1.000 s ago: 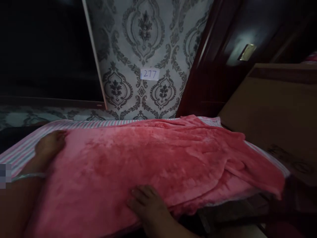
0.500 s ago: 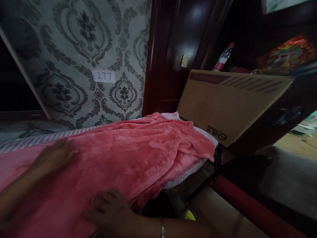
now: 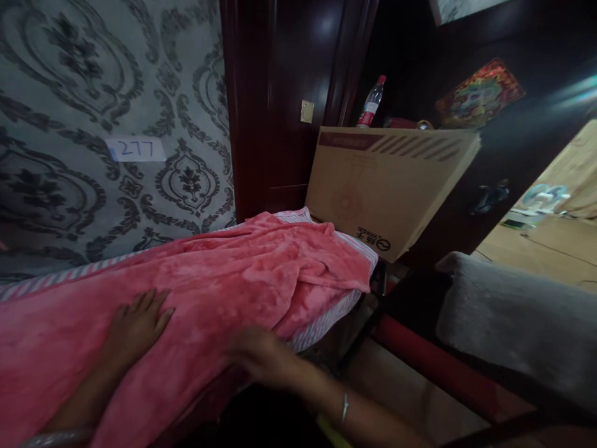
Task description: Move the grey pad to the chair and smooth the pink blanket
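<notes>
Two hands, both in the lower half of the frame; one pink blanket (image 3: 219,267), spread from the left edge to right of centre, over one striped cloth (image 3: 321,320) showing along its far edge and below its right end; left hand (image 3: 138,325) palm down on the blanket, left of centre, fingers spread wide, with hold of nothing; right hand (image 3: 259,353) blurred at the blanket's near edge, just below centre; cannot tell how far closed, nor whether with any cloth in the grip; one pale bracelet (image 3: 58,438) on the left wrist, bottom left; one thin bangle (image 3: 345,407) on the right wrist, bottom centre; one cardboard box (image 3: 368,186), right of centre; one bottle (image 3: 372,106) with a red cap, above the box's upper edge; one label (image 3: 136,149) reading 277 on patterned wallpaper (image 3: 186,177), upper left; one small square plate (image 3: 306,111) on dark red panelling (image 3: 289,68), top centre; one grey cover (image 3: 508,330) at lower right; one red bar (image 3: 433,364) just left of it.

Against half a second ago: label, box and bottle all farther left in the frame; grey cover more fully in view; left hand, blurred then, now clearer and spread flat; right hand, then spread on the blanket lower left of centre, now nearer the blanket's right end, at its edge; folds at that end much the same.
</notes>
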The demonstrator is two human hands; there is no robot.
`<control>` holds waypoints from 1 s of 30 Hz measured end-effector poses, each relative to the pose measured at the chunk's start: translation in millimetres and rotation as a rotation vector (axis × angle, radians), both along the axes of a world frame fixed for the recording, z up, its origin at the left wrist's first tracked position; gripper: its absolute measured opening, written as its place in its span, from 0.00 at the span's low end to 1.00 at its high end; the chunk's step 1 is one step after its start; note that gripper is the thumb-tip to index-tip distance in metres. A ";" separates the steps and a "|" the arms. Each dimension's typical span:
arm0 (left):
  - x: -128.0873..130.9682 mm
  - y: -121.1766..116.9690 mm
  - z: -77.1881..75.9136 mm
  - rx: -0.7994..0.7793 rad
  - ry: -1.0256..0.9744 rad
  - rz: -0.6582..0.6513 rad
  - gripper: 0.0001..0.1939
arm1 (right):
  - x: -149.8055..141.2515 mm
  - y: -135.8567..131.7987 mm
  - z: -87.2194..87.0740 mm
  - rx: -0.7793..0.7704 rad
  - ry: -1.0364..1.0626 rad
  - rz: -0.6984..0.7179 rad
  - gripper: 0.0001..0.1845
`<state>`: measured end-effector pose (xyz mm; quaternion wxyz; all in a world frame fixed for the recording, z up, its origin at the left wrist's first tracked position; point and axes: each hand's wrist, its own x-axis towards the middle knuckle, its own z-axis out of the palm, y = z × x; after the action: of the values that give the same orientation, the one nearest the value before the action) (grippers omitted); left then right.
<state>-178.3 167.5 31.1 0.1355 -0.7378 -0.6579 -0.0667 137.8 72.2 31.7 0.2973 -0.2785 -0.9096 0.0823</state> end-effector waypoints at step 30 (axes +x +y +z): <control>-6.3 -2.1 -5.2 -0.024 -0.051 0.035 0.34 | 240.3 136.0 -32.4 -0.056 -0.365 -1.207 0.28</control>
<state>-184.6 165.3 25.9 0.1106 -0.7259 -0.6747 -0.0752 378.1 208.2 -0.7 0.1240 -0.7599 -0.6258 -0.1250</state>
